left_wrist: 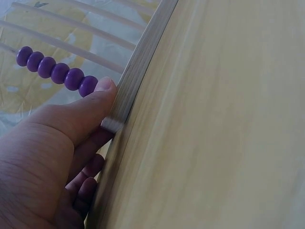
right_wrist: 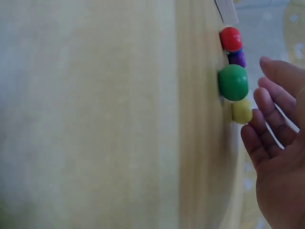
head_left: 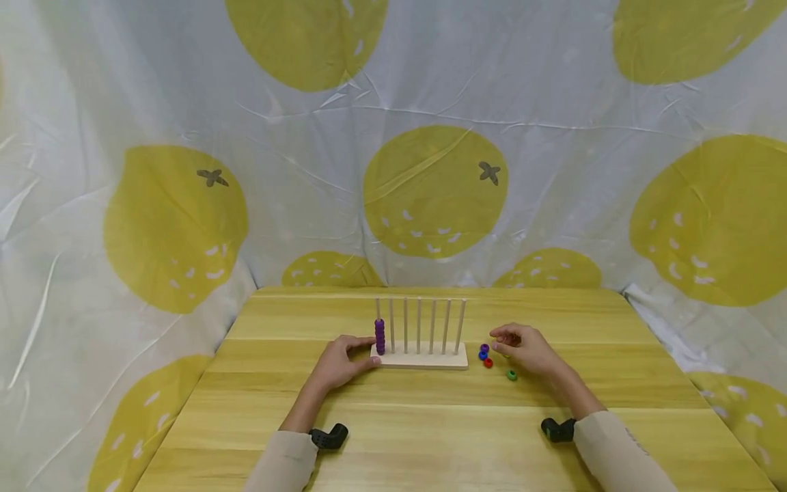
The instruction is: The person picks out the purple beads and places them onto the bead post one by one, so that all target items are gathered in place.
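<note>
My left hand (head_left: pixel 337 363) grips the left end of a pale wooden bead rack's base (head_left: pixel 424 360), thumb in front. Several upright pegs stand on that base. On the leftmost peg is a stack of purple beads (head_left: pixel 380 337), beside my left thumb in the left wrist view. To the rack's right, my right hand (head_left: pixel 527 348) hovers over loose beads, its fingers loosely bent and apart from the thumb. Nearby lie a red bead (right_wrist: pixel 231 39), a green bead (right_wrist: pixel 233 82), a yellow bead (right_wrist: pixel 242 111), a purple bead (head_left: pixel 484 348) and a blue bead (head_left: pixel 482 356).
The rack and beads are on a wood-grain table (head_left: pixel 430 437). Behind it and at the sides hangs a pale curtain (head_left: pixel 295 178) printed with yellow fruit. Each wrist carries a black device, one on the left (head_left: pixel 329 436) and one on the right (head_left: pixel 558 430).
</note>
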The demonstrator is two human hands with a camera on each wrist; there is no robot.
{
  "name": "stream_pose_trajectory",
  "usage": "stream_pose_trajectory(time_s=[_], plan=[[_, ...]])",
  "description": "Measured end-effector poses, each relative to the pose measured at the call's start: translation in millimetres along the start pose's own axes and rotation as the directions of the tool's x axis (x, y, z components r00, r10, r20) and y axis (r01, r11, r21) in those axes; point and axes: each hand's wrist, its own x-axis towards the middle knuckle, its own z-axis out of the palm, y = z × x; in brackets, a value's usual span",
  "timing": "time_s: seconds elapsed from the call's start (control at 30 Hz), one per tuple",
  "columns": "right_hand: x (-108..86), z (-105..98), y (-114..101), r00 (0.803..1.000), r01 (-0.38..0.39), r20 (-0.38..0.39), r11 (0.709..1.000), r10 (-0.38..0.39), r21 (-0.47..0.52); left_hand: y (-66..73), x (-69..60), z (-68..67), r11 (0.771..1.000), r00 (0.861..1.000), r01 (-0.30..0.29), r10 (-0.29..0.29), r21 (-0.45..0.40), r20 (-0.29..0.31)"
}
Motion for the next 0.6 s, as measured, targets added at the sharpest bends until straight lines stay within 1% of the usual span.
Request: stream_pose_trajectory(time_s=[0.2, 0.37, 0.5, 0.6], plan=[[2.7, 7.9, 8.0, 1.0, 0.019, 0.019, 1.0, -0.019, 0.016, -2.2, -0.2, 0.1, 1.0, 1.0, -0.004, 0.003, 0.016, 0.001], [5.9, 11.1, 8.9, 0.998, 0.017, 0.062, 0.999, -0.019, 0.03, -3.9, 0.1, 0.5, 0.999, 1.0, -0.018, 0.018, 0.032, -0.007], [7.4, 11.9, 10.2, 0.996, 0.015, 0.093, 0.999, -0.018, 0.029, -4.7, 0.5, 1.1, 0.998, 0.999, -0.032, 0.033, 0.048, -0.007], [8.1, 11.7, 11.0, 0.994, 0.033, 0.103, 0.999, -0.034, 0.012, -4.3, 1.6, 1.1, 0.999, 1.0, -0.025, 0.025, 0.047, -0.002]])
